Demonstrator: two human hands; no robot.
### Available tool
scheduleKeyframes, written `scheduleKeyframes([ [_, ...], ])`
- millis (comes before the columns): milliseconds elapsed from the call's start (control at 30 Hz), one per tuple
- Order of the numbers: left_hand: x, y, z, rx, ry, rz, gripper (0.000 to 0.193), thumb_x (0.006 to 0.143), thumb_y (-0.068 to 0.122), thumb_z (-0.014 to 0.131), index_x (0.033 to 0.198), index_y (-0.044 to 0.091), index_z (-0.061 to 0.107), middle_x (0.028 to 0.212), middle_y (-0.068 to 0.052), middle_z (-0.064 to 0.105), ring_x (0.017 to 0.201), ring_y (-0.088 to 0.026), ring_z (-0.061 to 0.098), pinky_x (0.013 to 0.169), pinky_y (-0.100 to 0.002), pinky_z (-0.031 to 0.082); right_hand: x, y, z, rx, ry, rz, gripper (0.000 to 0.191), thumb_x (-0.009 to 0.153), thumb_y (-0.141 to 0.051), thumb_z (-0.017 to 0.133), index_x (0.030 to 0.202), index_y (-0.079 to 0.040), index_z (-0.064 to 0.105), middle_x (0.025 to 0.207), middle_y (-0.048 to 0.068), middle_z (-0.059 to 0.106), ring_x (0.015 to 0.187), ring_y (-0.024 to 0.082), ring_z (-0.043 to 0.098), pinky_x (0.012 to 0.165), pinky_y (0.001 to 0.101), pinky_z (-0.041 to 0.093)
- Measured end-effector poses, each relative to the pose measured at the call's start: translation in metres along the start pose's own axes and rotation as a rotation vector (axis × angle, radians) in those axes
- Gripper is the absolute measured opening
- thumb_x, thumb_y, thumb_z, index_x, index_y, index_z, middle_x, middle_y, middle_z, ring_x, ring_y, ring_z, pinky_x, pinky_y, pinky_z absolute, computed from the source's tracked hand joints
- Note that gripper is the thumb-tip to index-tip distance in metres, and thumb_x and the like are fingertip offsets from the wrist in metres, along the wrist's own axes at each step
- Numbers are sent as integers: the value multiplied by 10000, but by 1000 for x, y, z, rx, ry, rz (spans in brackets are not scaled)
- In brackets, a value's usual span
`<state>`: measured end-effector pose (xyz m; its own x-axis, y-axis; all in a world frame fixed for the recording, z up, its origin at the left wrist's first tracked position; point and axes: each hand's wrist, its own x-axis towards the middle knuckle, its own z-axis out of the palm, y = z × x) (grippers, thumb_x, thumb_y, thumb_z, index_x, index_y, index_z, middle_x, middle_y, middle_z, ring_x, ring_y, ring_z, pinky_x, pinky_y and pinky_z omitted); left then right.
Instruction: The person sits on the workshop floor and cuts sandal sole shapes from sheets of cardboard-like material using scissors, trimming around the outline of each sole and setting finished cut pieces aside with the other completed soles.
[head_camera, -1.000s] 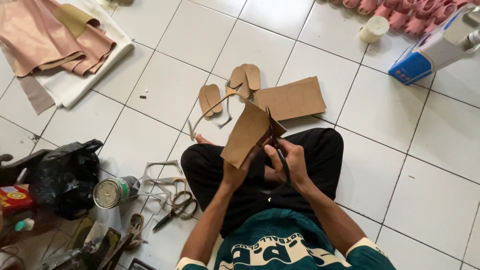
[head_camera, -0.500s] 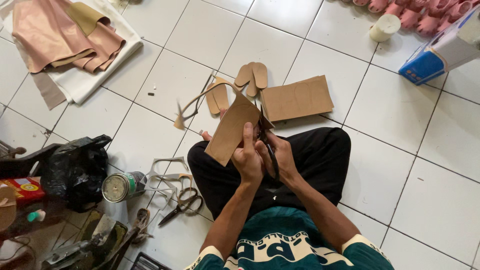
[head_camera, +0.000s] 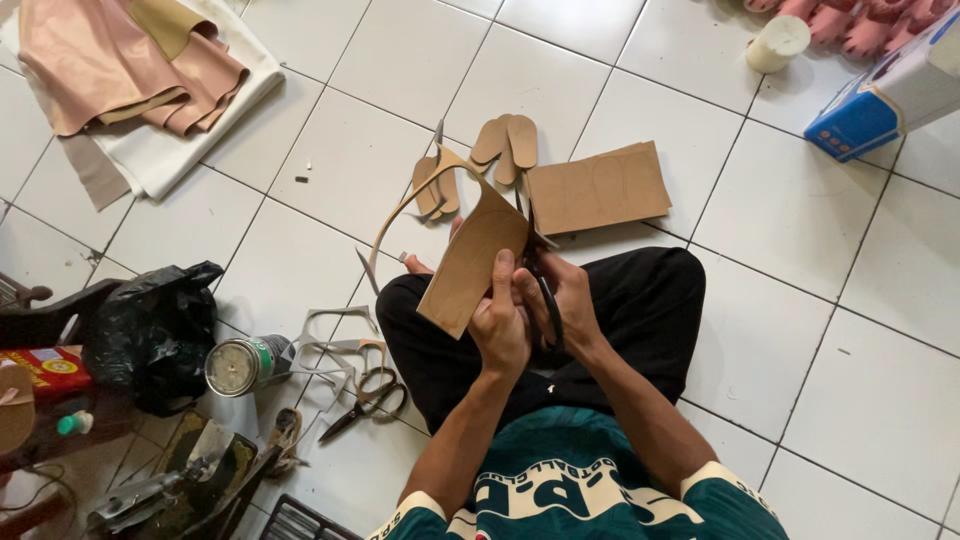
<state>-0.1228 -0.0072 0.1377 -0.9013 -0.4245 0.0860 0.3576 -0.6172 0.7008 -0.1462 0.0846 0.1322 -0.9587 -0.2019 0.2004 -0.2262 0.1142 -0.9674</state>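
I sit cross-legged on a white tiled floor. My left hand (head_camera: 502, 322) grips a tan cardboard piece (head_camera: 472, 262) with a rounded, sole-like edge, held above my lap. A thin curled offcut strip (head_camera: 400, 212) hangs from its upper left. My right hand (head_camera: 572, 300) holds black-handled scissors (head_camera: 546, 300) whose blades sit at the right edge of the cardboard. Several cut-out tan sole shapes (head_camera: 505, 145) lie on the floor just beyond my knees, beside a flat cardboard sheet (head_camera: 598, 187) marked with outlines.
A second pair of scissors (head_camera: 365, 402) and offcut strips lie by my left knee, next to a round tin can (head_camera: 240, 366) and a black bag (head_camera: 158, 330). Folded pinkish material (head_camera: 120, 60) rests at far left. A blue-and-white box (head_camera: 880, 100) and a white roll (head_camera: 777, 44) sit at far right.
The cardboard piece has turned in my hands and the cut has run further along its edge, leaving a longer curled strip hanging. The view has drifted slightly.
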Motion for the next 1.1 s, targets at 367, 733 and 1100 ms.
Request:
scheduleKeyframes([
  [367, 7, 20, 12, 44, 3, -40, 633, 1015, -34, 549, 1573, 26, 257, 1550, -88, 431, 1236, -216, 616, 1002, -334, 584, -5, -2, -7, -20, 13, 54, 674, 945, -635, 615, 1049, 28, 684, 723, 26, 654, 621, 81, 600, 541, 247, 484],
  [733, 13, 24, 0, 48, -64, -117, 632, 1018, -40, 532, 1580, 32, 252, 1592, -104, 381, 1285, -258, 598, 1014, -382, 590, -10, -1, -12, -60, 1, 77, 626, 933, -611, 638, 969, 9, 712, 613, -7, 569, 575, 59, 527, 500, 247, 397],
  [1100, 17, 31, -9, 36, -139, -203, 609, 1041, -16, 547, 1589, 15, 284, 1504, -176, 462, 1218, -272, 629, 991, -387, 610, -14, -6, -18, -3, -19, 20, 545, 975, -540, 670, 1081, -9, 739, 698, -13, 660, 641, 29, 571, 552, 221, 422],
])
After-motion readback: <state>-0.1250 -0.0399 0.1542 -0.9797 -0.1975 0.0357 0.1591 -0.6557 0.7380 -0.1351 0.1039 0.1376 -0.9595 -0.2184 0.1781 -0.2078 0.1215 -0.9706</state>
